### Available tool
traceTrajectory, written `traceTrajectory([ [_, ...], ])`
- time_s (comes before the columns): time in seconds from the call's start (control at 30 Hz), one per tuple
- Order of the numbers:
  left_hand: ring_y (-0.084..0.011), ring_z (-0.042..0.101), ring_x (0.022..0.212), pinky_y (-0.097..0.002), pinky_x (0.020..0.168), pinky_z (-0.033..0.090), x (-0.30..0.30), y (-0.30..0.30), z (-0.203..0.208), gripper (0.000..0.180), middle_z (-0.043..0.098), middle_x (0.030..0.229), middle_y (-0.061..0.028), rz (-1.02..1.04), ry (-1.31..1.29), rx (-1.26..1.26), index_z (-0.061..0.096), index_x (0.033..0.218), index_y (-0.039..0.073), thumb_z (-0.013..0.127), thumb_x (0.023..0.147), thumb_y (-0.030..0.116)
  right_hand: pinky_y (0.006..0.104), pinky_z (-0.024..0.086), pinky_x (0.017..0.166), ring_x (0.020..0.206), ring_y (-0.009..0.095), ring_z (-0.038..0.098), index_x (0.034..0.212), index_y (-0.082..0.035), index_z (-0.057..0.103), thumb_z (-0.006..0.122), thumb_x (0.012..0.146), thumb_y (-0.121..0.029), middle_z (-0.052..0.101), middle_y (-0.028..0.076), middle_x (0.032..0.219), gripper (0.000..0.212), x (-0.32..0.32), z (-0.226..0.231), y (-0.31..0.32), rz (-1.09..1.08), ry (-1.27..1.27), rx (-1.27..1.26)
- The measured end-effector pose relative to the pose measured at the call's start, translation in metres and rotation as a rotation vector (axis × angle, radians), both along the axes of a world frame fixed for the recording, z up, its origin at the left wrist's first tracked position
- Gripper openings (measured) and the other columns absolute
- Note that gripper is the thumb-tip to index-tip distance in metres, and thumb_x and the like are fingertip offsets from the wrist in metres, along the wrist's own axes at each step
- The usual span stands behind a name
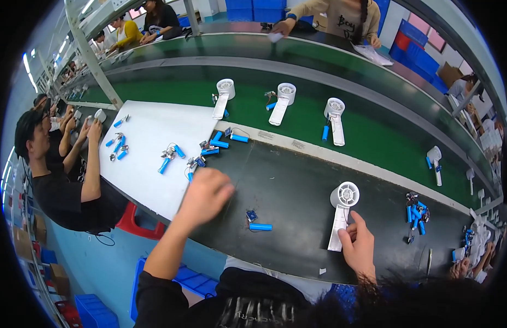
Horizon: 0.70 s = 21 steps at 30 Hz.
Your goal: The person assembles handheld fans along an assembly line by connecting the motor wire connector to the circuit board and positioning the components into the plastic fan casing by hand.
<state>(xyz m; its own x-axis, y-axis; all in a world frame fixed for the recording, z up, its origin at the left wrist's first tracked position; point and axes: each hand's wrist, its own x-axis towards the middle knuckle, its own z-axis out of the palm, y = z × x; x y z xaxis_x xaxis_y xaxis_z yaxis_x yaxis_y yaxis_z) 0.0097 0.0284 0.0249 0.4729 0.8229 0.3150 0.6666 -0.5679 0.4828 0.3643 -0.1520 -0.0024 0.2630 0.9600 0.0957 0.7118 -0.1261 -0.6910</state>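
Note:
My right hand [358,245] grips the handle edge of a white handheld fan housing [339,221], thumb on the handle and index finger stretched along its side. The fan's round grilled head points away from me and the slim handle toward me. My left hand [205,192] is over the dark bench beside the white sheet, its fingers curled; whatever they may hold is hidden. Just beyond it lies a pile of blue batteries [214,144] with wires and small circuit boards. Between my hands a single blue battery [261,227] lies beside a small circuit board [251,215].
A bunch of wired blue batteries [416,213] lies at the right. More battery sets [167,158] rest on the white sheet [138,183]. Several white fan housings [284,104] stand along the green belt [245,101]. A co-worker [51,164] sits at left; another [338,22] is across.

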Motion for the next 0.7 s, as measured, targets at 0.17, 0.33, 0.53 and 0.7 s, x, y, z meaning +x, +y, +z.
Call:
traceTrajectory([
  [0.17,-0.0378,0.063,0.104,-0.0429,0.094,0.048,-0.073,0.042,-0.026,0.022,0.069,0.106,-0.0207,0.509,0.030,0.170,0.069,0.103,-0.004,0.063,0.092,0.014,0.0278,0.049,0.061,0.064,0.015,0.058,0.123,0.003,0.061,0.073,0.083,-0.006,0.061,0.008,0.077,0.043,0.009,0.004,0.006,0.180,0.024,0.170],
  [0.33,-0.0484,0.035,0.139,-0.0480,0.114,0.031,-0.110,0.001,-0.071,0.053,0.035,0.152,-0.0299,0.690,0.416,0.285,0.046,0.143,-0.001,0.057,0.094,0.013,0.0304,0.046,0.057,0.060,0.019,0.057,0.113,0.000,0.068,0.075,0.080,-0.007,0.058,0.008,0.072,0.034,0.011,0.006,0.016,0.259,-0.054,0.143],
  [0.53,-0.0509,0.028,0.142,-0.0515,0.118,0.022,-0.114,-0.007,-0.061,0.069,0.026,0.156,-0.0324,0.702,0.397,-0.025,0.025,0.155,0.004,0.055,0.095,0.018,0.0319,0.044,0.054,0.058,0.020,0.056,0.106,-0.001,0.070,0.075,0.079,-0.007,0.057,0.008,0.069,0.028,0.013,0.008,0.023,0.318,-0.102,0.117],
  [0.7,-0.0488,0.028,0.142,-0.0503,0.118,0.022,-0.126,-0.017,-0.057,0.068,0.030,0.154,-0.0321,0.685,0.353,-0.041,0.024,0.155,0.004,0.054,0.096,0.019,0.0288,0.047,0.055,0.059,0.018,0.059,0.106,0.000,0.070,0.073,0.080,-0.006,0.060,0.008,0.071,0.026,0.012,0.007,0.023,0.295,0.016,0.117],
])
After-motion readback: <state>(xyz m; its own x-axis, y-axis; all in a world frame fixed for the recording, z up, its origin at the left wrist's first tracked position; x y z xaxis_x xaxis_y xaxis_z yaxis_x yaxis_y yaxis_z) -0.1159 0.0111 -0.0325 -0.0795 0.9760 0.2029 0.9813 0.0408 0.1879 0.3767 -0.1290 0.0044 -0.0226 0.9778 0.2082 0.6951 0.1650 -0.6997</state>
